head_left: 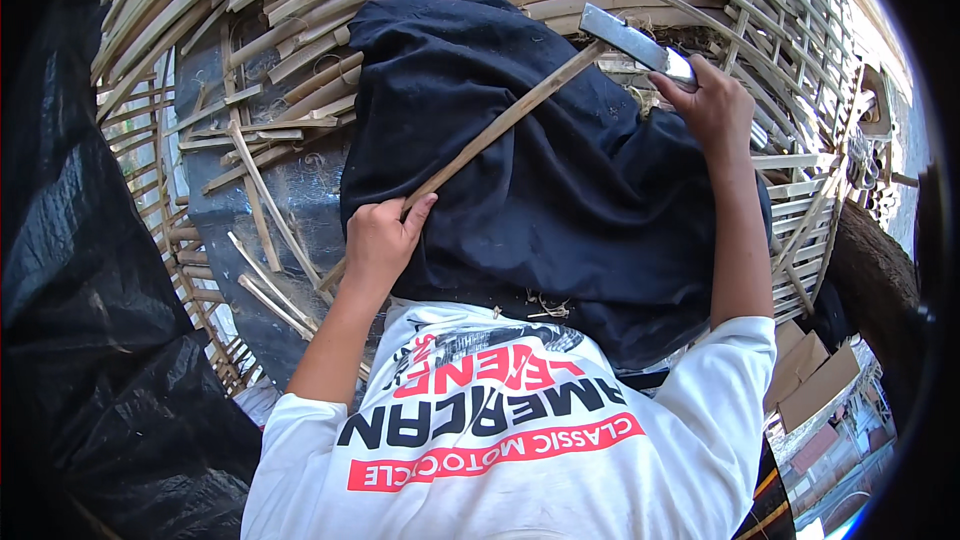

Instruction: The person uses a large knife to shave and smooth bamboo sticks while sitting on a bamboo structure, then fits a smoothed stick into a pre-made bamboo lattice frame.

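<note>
Left hand (378,243) grips slender bamboo (503,128), right hand (718,108) a flat metal blade (630,37).

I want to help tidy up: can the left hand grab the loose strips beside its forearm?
Probably not right now: the loose strips look near, but the left hand is gripping a long stick.

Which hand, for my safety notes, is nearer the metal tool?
Right: the right hand grips the metal tool; the left hand is away to its lower left, holding the wooden stick.
</note>
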{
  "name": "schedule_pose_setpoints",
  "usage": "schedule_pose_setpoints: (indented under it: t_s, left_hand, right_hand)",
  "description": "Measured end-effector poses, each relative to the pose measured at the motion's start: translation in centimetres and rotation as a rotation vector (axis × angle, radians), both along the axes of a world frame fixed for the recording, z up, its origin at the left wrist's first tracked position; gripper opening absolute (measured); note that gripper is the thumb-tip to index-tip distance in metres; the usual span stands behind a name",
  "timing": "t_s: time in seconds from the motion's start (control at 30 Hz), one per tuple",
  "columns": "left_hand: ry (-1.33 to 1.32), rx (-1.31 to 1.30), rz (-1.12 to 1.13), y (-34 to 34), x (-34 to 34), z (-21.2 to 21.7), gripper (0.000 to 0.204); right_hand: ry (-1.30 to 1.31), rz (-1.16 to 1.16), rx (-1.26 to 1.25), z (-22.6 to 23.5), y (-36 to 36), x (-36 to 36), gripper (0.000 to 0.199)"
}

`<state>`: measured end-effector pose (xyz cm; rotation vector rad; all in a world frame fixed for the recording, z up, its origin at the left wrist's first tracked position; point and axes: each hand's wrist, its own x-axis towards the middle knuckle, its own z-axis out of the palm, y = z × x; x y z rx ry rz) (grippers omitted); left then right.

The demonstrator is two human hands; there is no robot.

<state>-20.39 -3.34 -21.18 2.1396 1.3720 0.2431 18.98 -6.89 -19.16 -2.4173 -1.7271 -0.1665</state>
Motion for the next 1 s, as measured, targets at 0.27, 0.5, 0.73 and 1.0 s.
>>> schedule_pose_setpoints:
  t_s: [0.27,0.5,0.73,1.0]
  left_hand:
    - [-0.064,-0.007,-0.005,-0.1,-0.8,-0.6,0.045]
    - [-0.053,-0.134,0.003,0.5,-1.2,-0.8,0.050]
    - [-0.079,-0.363,0.002,2.0,-1.1,0.3,0.051]
    - [-0.053,-0.263,0.017,1.6,-1.0,-0.5,0.050]
  right_hand:
    - [0.117,-0.344,0.006,2.0,-0.2,5.2,0.064]
    - [0.480,-0.138,0.081,3.6,-2.6,-2.2,0.053]
    - [0.252,-0.060,0.072,2.2,0.3,-3.3,0.061]
    - [0.173,-0.115,0.007,1.7,-0.1,-1.5,0.065]
